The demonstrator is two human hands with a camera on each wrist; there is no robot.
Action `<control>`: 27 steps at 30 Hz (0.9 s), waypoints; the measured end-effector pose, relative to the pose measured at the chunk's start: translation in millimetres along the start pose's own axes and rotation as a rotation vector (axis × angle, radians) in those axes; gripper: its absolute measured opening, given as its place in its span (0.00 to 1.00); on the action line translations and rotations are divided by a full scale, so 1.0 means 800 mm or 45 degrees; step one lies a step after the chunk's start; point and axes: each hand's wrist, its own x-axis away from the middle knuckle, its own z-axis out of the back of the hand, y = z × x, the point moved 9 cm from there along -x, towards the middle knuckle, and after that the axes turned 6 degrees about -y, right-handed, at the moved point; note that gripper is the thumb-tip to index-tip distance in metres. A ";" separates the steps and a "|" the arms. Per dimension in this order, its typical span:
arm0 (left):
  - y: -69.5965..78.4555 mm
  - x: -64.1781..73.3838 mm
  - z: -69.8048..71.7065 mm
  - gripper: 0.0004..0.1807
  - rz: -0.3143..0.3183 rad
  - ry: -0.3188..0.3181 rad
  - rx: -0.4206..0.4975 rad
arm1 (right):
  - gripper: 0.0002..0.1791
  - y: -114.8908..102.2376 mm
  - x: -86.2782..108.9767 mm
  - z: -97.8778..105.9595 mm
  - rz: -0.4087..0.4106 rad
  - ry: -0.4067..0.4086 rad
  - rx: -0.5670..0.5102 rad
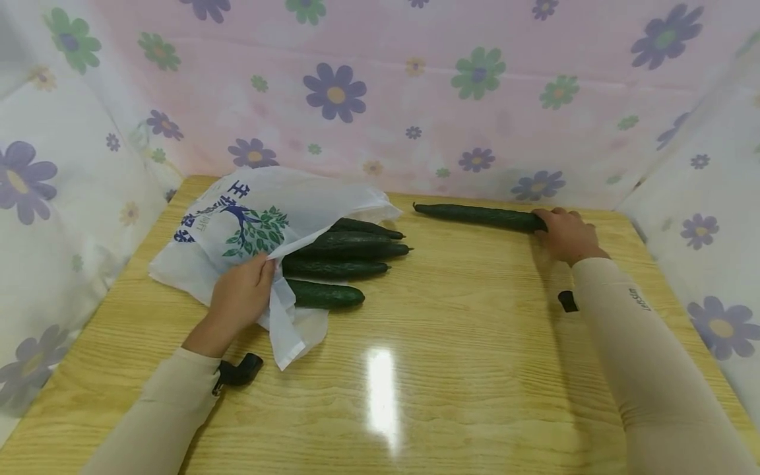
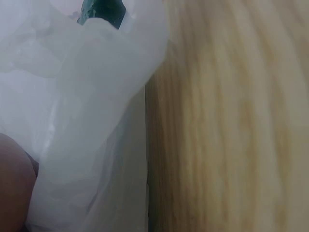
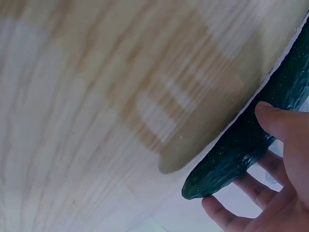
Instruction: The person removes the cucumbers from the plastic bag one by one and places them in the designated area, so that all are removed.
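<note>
At the table's back right, my right hand (image 1: 569, 234) grips the right end of a long dark green cucumber (image 1: 475, 216). In the right wrist view the thumb and fingers lie on either side of that cucumber (image 3: 227, 154). My left hand (image 1: 242, 290) pinches the edge of a white plastic bag (image 1: 202, 257) printed with a tree. Several more cucumbers (image 1: 350, 248) stick out of the bag's mouth, their rear parts hidden inside. The left wrist view shows crumpled bag plastic (image 2: 91, 96) and a bit of one cucumber (image 2: 104, 10).
The wood-grain table (image 1: 451, 369) carries everything. A flowered cloth (image 1: 404, 99) stands behind it and along both sides. A black wrist device (image 1: 240, 369) shows beside the left sleeve, another (image 1: 567, 301) beside the right.
</note>
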 end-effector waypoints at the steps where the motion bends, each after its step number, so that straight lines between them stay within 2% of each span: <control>1: 0.000 0.000 0.000 0.17 -0.002 0.004 0.000 | 0.32 -0.001 0.000 0.001 0.001 0.008 -0.002; 7: -0.001 0.002 0.002 0.17 -0.004 0.018 -0.005 | 0.32 -0.005 -0.002 -0.001 -0.003 0.016 -0.001; 16: -0.001 0.000 0.006 0.17 0.001 -0.003 -0.019 | 0.37 -0.014 -0.006 -0.019 -0.008 -0.105 -0.004; 27: 0.000 -0.002 0.000 0.16 -0.006 0.004 -0.005 | 0.41 -0.019 0.003 -0.015 -0.004 -0.084 -0.029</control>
